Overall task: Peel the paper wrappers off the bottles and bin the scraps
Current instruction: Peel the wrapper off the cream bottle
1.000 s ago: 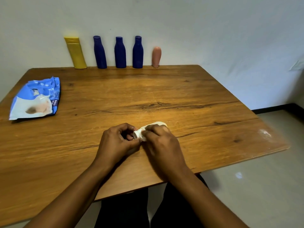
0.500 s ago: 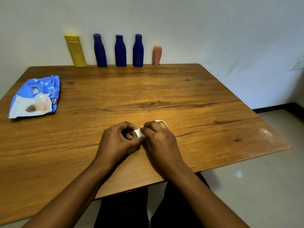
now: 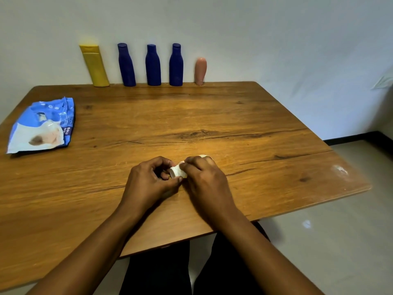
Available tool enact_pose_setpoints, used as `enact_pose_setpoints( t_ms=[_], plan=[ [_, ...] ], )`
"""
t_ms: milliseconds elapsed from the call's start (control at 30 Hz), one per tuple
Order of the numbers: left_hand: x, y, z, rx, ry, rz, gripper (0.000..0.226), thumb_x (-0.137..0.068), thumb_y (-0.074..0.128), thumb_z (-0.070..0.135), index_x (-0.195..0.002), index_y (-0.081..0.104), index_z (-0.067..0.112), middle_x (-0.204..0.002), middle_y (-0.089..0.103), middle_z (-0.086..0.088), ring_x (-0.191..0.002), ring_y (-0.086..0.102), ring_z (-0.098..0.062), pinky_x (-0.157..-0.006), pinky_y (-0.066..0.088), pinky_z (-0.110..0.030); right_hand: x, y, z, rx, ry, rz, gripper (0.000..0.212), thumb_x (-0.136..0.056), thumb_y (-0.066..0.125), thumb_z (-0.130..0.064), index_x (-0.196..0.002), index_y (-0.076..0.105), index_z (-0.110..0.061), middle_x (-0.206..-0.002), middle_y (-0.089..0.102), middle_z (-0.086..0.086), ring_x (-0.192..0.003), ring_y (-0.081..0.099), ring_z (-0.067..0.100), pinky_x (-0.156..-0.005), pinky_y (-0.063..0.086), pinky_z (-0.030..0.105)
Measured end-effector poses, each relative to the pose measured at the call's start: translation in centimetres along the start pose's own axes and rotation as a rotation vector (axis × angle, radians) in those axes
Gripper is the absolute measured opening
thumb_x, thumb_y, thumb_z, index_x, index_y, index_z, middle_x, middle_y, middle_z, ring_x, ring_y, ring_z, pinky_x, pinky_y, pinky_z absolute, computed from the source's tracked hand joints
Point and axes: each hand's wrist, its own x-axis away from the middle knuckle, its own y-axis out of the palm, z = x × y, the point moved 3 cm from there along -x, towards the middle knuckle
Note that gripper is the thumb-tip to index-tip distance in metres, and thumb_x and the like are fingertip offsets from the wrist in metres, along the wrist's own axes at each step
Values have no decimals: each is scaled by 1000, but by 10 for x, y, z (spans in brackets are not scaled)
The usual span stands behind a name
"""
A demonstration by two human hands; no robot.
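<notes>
Six bottles are counted in all: five in a row along the far edge of the wooden table (image 3: 212, 116), against the wall, and one held in the hands. From left to right the row is made up of one yellow bottle (image 3: 94, 66), which is flat-sided and tilted with its top toward the left, then the left dark blue bottle (image 3: 126, 66), the middle dark blue bottle (image 3: 152, 66) and the right dark blue bottle (image 3: 176, 66), all three capped, and lastly one short pink bottle (image 3: 200, 71) with a rounded top. The five are set slightly apart from each other, and plain colour is shown on every one of them.

One blue and white plastic packet (image 3: 42, 126) is laid flat near the left edge of the table, well apart from the row.

The small white bottle (image 3: 177, 171) is held on its side near the middle of the near edge, low over the wood. Only its round, pale end and a short stretch of its body are seen between the hands, and a sliver of its other end is seen past the right knuckles. Whether the white surface is paper or bare plastic cannot be told.

Two hands are in view. The left hand (image 3: 146, 182) is curled, with its thumb and fingertips closed on the bottle's near end. The right hand (image 3: 204, 182) is wrapped over the body of the bottle, fingers bent down around it. The two hands are touching at the bottle.
</notes>
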Motion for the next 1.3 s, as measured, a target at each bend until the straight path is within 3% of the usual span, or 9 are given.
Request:
enact_pose_setpoints(
  t_ms=[133,300,367,533,733,833,1033,1233,1300],
  plan=[
    [0,0,1,-9,9,3,34,-64,86,24,-94,70,29,-69,65,6,-65,61,-3,-64,52,-24,-7,-1,35,99,107,-5,24,-81,66,-7,-104,69,-9,-100,66,6,-86,58,22,-63,47,31],
    [2,0,2,-6,12,7,35,-65,86,23,-96,71,28,-71,65,6,-69,62,-7,-66,52,-27,-22,-20,72,50,301,30,18,-86,62,-9,-100,73,-12,-93,67,6,-83,61,21,-70,50,35],
    [2,0,2,-5,14,11,33,-65,86,23,-94,71,28,-70,65,6,-69,62,-8,-65,51,-25,-22,-25,49,-16,250,112,22,-83,63,-5,-102,72,-13,-97,67,3,-85,60,17,-72,50,32],
    [1,1,2,0,9,14,31,-66,86,20,-91,69,28,-66,64,5,-65,62,-5,-63,49,-22,-9,2,-5,41,21,-35,26,-79,67,-10,-105,68,-15,-104,63,1,-89,53,17,-64,46,29],
    [3,0,2,-9,30,14,34,-65,86,22,-95,71,26,-68,64,6,-64,58,-3,-63,48,-22,-23,-10,68,158,274,-67,19,-90,56,-12,-100,72,-13,-95,65,5,-85,57,20,-71,47,33],
    [2,0,1,-6,25,15,34,-65,87,22,-95,71,27,-69,64,5,-65,59,-4,-65,50,-26,-23,-24,72,52,322,51,19,-87,63,-14,-104,71,-14,-97,66,3,-86,59,17,-73,47,31],
    [1,1,0,-7,27,12,34,-66,86,21,-95,70,25,-68,65,3,-68,63,-10,-68,52,-29,-10,1,7,59,5,10,28,-80,69,-13,-108,69,-16,-101,64,-1,-87,54,17,-69,44,31],
    [1,0,1,-18,33,18,35,-65,87,22,-96,72,26,-69,65,4,-66,61,-6,-65,51,-26,-19,-8,76,128,258,-45,20,-90,58,-14,-105,71,-15,-98,66,3,-90,56,20,-73,47,33],
    [1,0,0,-18,30,21,35,-64,87,23,-96,72,27,-69,65,4,-66,61,-7,-65,52,-29,-16,-19,73,28,296,51,21,-87,63,-13,-106,71,-15,-98,65,1,-90,58,18,-74,47,30]
  ],
)
